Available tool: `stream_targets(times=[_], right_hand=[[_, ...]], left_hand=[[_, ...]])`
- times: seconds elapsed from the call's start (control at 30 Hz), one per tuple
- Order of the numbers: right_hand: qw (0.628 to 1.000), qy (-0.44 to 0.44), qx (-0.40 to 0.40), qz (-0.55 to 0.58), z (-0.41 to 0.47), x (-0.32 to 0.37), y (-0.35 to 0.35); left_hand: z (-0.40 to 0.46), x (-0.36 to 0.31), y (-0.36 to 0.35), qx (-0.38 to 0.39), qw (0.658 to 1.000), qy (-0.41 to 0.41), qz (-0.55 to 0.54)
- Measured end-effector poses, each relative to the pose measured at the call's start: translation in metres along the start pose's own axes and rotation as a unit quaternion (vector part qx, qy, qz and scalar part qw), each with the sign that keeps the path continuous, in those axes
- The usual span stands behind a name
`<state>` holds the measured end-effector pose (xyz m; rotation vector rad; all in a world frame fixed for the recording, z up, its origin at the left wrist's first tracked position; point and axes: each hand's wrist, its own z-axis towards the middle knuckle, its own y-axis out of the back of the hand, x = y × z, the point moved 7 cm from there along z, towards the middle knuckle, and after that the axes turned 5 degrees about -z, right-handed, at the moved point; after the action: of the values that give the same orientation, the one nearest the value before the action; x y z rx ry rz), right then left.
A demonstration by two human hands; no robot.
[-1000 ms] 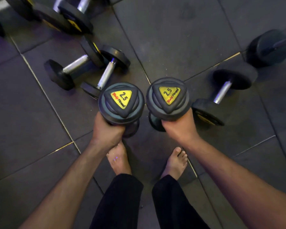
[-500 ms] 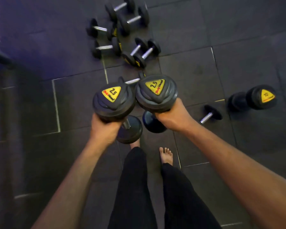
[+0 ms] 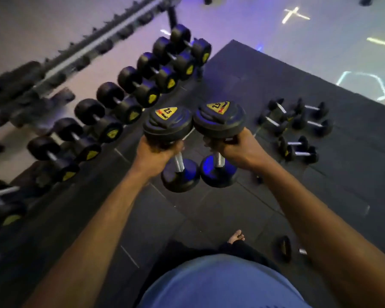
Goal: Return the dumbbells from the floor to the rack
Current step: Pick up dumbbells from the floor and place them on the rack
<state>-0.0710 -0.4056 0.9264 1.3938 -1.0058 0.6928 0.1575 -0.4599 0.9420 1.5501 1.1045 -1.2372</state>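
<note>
— Holding anything, those hands?

— Both. The left hand (image 3: 154,154) has its fingers curled round the handle of the left 2.5 dumbbell (image 3: 167,127), gripping just under the upper head. The right hand (image 3: 232,148) grips the right 2.5 dumbbell (image 3: 219,122) the same way, fingers wrapped tight on the handle below the top head.

— How do the two weights sit?

— Nearly upright, tilted a little away from the person. Each top head shows a yellow triangular label marked 2.5. The upper heads are just beside one another, about touching; the lower heads hang close together below the hands, with knurled steel showing between hand and lower head.

— And the rack?

— The dumbbell rack (image 3: 53,70) runs along the left, slanting from lower left to upper middle, blurred. A row of racked dumbbells (image 3: 120,105) lies on its lower tier, yellow labels facing the floor mats. The held pair hangs in the air near that row's middle, apart from it.

— Anything left on the floor?

— A cluster of small dumbbells (image 3: 296,125) lies on the black rubber floor (image 3: 209,214) to the right, well apart from the rack. One more dumbbell (image 3: 283,247) lies partly hidden by the right forearm. A bare foot (image 3: 237,237) shows below.
</note>
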Motion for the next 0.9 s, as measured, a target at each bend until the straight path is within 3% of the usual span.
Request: stream_targets(times=[0.2,0.5,0.9], right_hand=[[0.990,0.089,0.110,-0.001,0.012,0.132,-0.148],[0.957,0.202,0.206,0.001,0.017,0.301,-0.391],[0.902,0.246,0.354,-0.035,0.144,0.443,-0.692]], left_hand=[[-0.067,-0.010,0.180,-0.123,0.991,-0.037,-0.031],[-0.135,0.008,0.439,-0.253,0.966,-0.031,-0.042],[-0.093,0.049,0.736,-0.416,0.908,0.029,-0.040]])
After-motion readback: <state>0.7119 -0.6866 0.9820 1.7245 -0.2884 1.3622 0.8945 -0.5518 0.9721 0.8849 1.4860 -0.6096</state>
